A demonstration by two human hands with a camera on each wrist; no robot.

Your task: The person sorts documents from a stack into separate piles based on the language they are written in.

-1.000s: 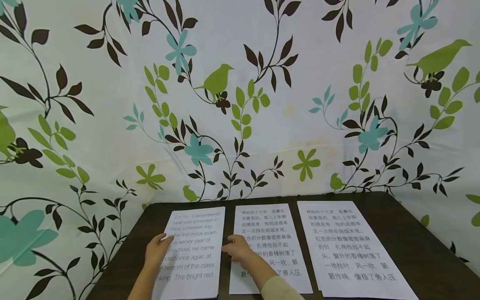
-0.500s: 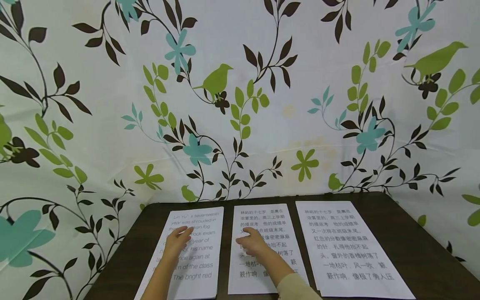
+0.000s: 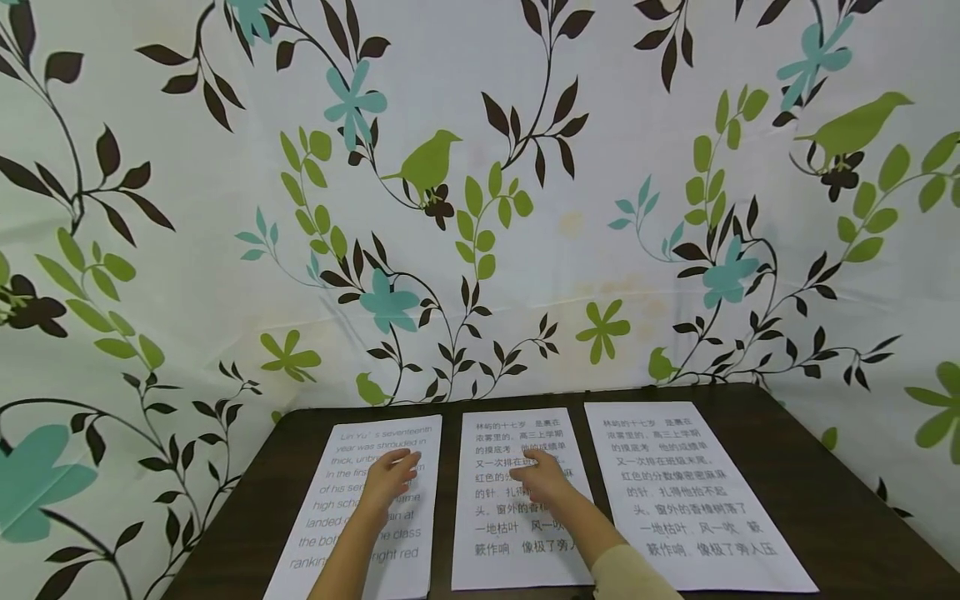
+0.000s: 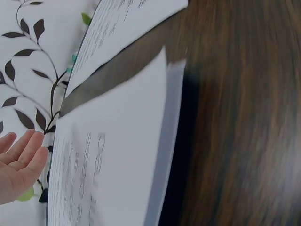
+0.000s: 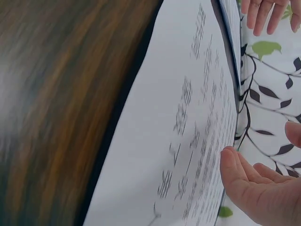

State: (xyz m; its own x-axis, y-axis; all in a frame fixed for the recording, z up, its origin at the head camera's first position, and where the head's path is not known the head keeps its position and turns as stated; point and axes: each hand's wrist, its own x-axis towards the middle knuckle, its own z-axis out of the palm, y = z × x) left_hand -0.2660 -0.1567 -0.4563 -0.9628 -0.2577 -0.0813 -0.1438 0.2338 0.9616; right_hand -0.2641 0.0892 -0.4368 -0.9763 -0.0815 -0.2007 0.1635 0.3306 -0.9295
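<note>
My left hand (image 3: 390,482) hovers over the left paper stack (image 3: 315,533), which is printed with English text. Its fingers are loosely extended and grasp nothing; the left wrist view shows that hand (image 4: 21,162) with fingers apart from the sheets. Above the middle paper stack (image 3: 495,500), printed with Chinese characters, is my right hand (image 3: 546,482), its fingers relaxed and pointing left. In the right wrist view the right hand (image 5: 258,188) is bare, with the thumb away from the fingers. Both hands appear raised off the paper.
A third paper stack (image 3: 690,492) with Chinese text lies on the right. All stacks rest on a dark wood-grain table (image 3: 795,467). Behind its far edge hangs a white cloth (image 3: 600,208) patterned with leaves, flowers and birds.
Both hands have moved rightward; the left also went up the page from the English stack's left edge, and the right from the middle stack's left edge. The view has shifted slightly. The papers stay in place.
</note>
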